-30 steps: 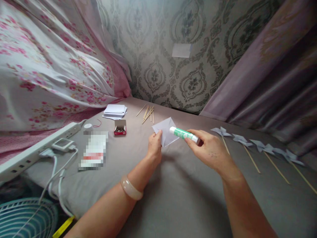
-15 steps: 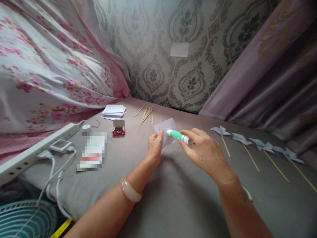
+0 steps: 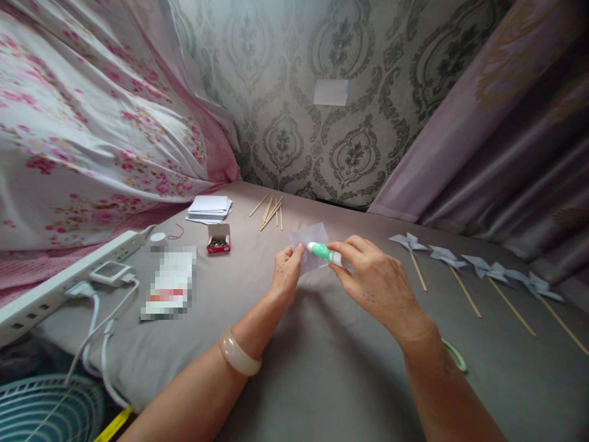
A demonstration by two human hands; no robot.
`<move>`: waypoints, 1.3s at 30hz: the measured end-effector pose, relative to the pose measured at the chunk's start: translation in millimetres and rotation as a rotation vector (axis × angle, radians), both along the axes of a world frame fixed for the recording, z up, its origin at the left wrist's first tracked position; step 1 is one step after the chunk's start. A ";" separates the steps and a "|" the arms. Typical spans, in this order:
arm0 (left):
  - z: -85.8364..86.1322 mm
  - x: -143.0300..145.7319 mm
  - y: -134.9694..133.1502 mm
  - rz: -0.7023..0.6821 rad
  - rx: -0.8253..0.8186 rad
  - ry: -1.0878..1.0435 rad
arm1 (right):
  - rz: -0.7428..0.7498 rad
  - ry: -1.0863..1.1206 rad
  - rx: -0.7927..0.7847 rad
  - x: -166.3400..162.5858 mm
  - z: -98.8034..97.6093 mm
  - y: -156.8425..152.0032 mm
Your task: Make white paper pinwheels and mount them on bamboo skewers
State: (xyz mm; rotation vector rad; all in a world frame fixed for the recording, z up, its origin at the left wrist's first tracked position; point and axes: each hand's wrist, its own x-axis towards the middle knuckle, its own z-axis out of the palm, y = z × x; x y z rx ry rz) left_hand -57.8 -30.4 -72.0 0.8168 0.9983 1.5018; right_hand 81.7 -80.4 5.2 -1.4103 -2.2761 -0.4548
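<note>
Between thumb and fingers, my left hand (image 3: pixel 286 273) pinches a white sheet of paper (image 3: pixel 313 236) above the grey-covered surface. My right hand (image 3: pixel 375 276) grips a green and white glue stick (image 3: pixel 322 252), tilted with its white tip at the paper near my left thumb. Whether the tip presses on the sheet I cannot tell. Several white paper pinwheels (image 3: pixel 409 242) on wooden sticks lie in a row to the right. Beyond my hands are loose wooden sticks (image 3: pixel 272 213), a stack of white paper (image 3: pixel 209 207) and a small open red box (image 3: pixel 218 239) of metal bits.
On the left lie a white power strip (image 3: pixel 69 279) with plugs and cables, a blurred packet (image 3: pixel 170 282) and a white round cap (image 3: pixel 158 239). A blue fan grille (image 3: pixel 50 408) stands below the edge. A green ring-like handle (image 3: pixel 454 356) shows beside my right forearm.
The glue stick has shifted slightly left and down across the paper with my right hand. The paper tilts a little differently, while my left hand keeps its pinch.
</note>
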 end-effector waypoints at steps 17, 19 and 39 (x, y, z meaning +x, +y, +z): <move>3.3 -0.7 0.7 -0.029 -0.021 -0.124 | 0.034 0.252 -0.061 5.6 -3.9 10.7; 1.2 -0.8 1.7 -0.030 -0.029 -0.133 | 0.044 0.217 -0.059 6.4 -1.6 9.5; 0.2 -5.1 15.7 0.042 -0.273 -0.417 | -0.083 1.042 -0.245 39.9 -2.8 33.4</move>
